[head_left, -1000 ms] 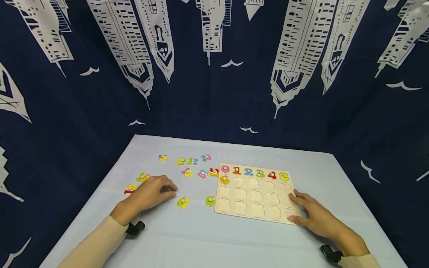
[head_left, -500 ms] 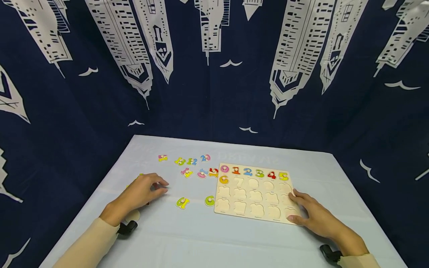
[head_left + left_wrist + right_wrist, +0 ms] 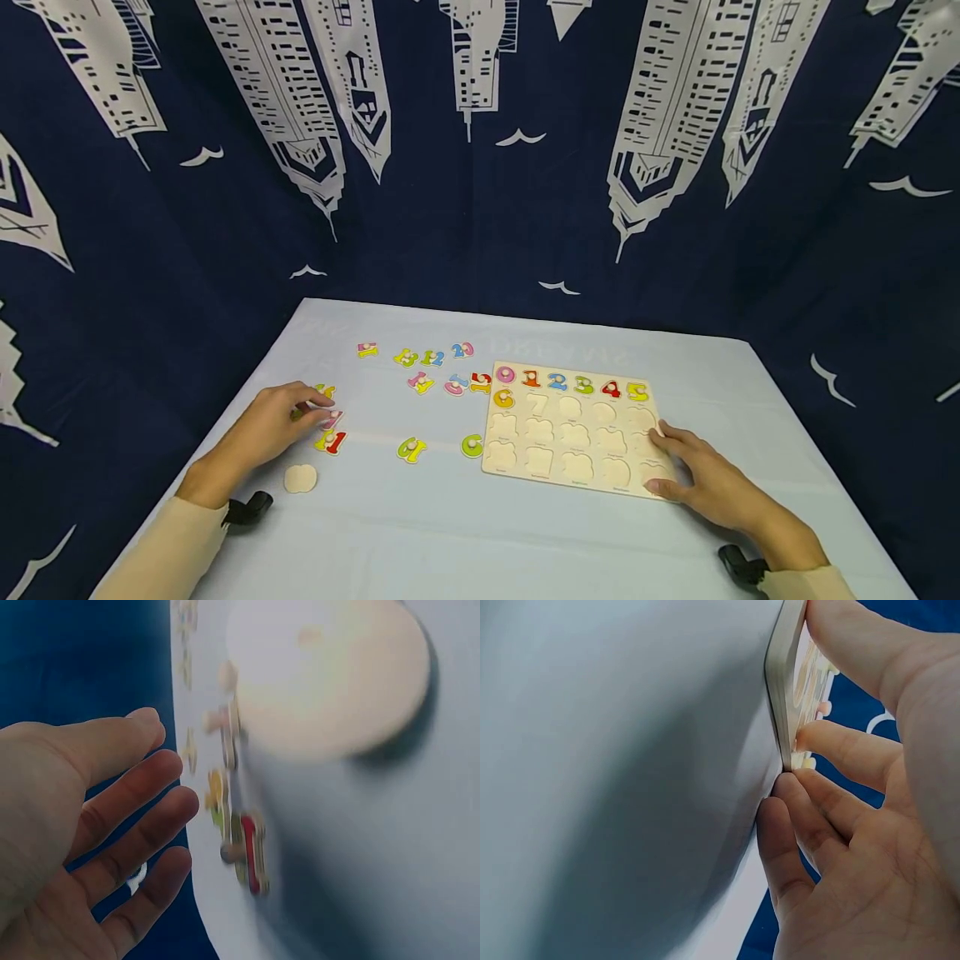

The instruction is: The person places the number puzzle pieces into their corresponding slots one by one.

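Hovering loose and unclenched, the left hand point(image 3: 272, 423) hung beside number pieces point(image 3: 331, 442) on the surface point(image 3: 465, 533); the right hand point(image 3: 708, 479) rested outstretched fingers on the puzzle board point(image 3: 557, 440).

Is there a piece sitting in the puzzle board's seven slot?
No, the seven-shaped slot in the number puzzle board shows bare wood.

Soft, even light fills the head view, with the white tabletop point(image 3: 525, 542) bright against the dark backdrop point(image 3: 472, 208). In the left wrist view, glare washes out the upper left of a pale round piece point(image 3: 330, 682), and the number pieces point(image 3: 253, 855) are blurred. A broad, soft-edged shadow slants across the right wrist view; the board point(image 3: 778, 682) has a fairly crisp edge.
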A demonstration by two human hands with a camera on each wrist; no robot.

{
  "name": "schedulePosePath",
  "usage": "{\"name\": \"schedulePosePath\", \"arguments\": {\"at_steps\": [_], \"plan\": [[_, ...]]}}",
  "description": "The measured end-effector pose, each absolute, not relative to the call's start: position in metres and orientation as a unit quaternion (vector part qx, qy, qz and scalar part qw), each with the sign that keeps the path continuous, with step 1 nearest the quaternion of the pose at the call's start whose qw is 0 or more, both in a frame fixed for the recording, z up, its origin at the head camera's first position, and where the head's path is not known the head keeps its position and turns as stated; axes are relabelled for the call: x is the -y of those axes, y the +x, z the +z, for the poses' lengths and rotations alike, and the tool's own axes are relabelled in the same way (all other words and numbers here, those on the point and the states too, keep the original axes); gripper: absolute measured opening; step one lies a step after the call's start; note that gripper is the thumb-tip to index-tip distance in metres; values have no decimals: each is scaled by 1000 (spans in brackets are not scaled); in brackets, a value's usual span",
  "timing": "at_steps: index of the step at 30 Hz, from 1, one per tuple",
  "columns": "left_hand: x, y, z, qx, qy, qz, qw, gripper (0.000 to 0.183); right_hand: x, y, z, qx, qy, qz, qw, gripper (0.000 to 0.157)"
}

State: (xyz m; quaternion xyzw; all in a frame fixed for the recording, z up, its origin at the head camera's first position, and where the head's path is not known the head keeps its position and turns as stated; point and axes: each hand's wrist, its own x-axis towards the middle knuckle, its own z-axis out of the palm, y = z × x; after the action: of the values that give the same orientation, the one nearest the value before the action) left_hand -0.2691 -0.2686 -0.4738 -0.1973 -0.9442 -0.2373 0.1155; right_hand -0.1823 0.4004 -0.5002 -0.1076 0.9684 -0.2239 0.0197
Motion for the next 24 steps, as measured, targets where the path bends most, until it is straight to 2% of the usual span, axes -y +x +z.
{"name": "schedulePosePath", "arguments": {"at_steps": [6, 10, 18, 24], "plan": [[290, -266, -472, 954, -150, -231, 115, 17, -399, -183, -500, -968, -109, -224, 20, 94], [298, -268, -477, 954, -149, -235, 115, 17, -400, -182, -498, -969, -107, -223, 23, 94], [276, -281, -483, 945, -189, -252, 91, 18, -403, -181, -496, -969, -103, -225, 20, 94], [267, -288, -487, 949, -191, -241, 64, 11, -398, -180, -496, -968, -111, -223, 14, 94]]}}
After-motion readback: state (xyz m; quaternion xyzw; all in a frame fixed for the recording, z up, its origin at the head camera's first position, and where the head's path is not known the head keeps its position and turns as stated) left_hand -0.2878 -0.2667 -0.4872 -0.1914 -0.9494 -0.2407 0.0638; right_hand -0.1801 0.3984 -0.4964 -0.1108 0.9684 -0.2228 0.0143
